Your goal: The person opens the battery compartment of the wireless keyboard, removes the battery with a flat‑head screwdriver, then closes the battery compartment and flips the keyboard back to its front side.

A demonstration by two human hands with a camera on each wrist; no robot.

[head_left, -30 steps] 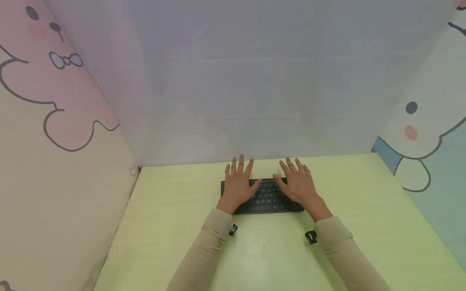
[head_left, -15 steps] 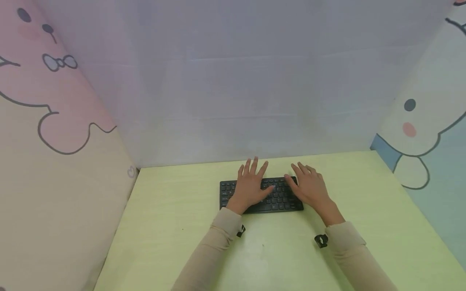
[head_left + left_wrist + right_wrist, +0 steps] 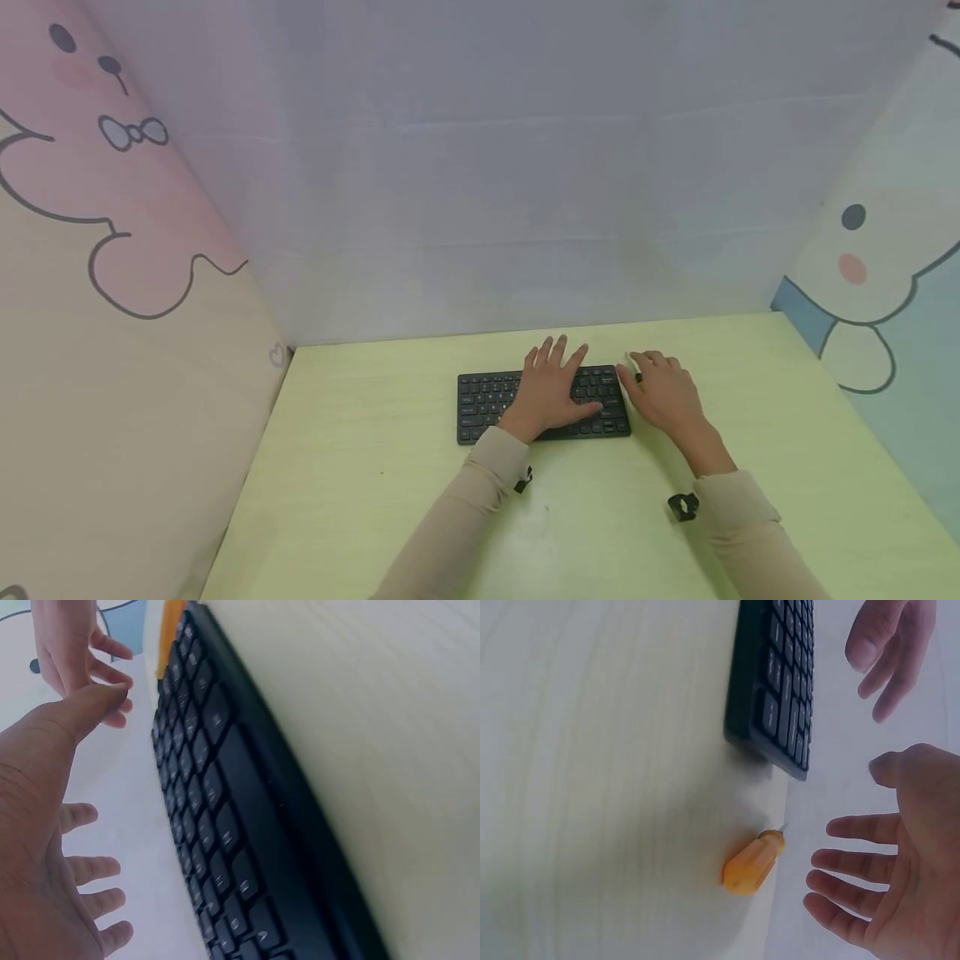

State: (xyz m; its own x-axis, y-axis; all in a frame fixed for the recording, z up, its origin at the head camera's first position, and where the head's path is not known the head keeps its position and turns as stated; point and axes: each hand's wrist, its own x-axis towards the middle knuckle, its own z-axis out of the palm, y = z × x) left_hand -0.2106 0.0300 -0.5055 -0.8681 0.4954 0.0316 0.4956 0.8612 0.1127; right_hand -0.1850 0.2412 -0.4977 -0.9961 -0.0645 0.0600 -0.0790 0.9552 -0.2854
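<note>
A black keyboard (image 3: 480,408) lies on the pale yellow table. Over its middle my left hand (image 3: 547,392) hovers with fingers spread and thumb out, holding nothing; the left wrist view shows a gap above the keys. My right hand (image 3: 667,398) is past the keyboard's right end, fingers slightly bent. In the right wrist view, a small orange-handled tool (image 3: 751,868) with a thin metal tip, like a screwdriver, lies on the table close to that hand, and no contact shows. From the head, the right hand mostly hides this tool.
Behind the table (image 3: 360,433) stands a pale fabric wall (image 3: 465,208). Cartoon-printed panels rise at the left (image 3: 150,250) and right (image 3: 855,300). A black strap piece (image 3: 683,507) sits by the right cuff, with another (image 3: 523,480) by the left.
Both hands have shifted right: the left from the keyboard's left part to its middle, the right off its right end. The right fingers are more bent than before. The keyboard stays in place.
</note>
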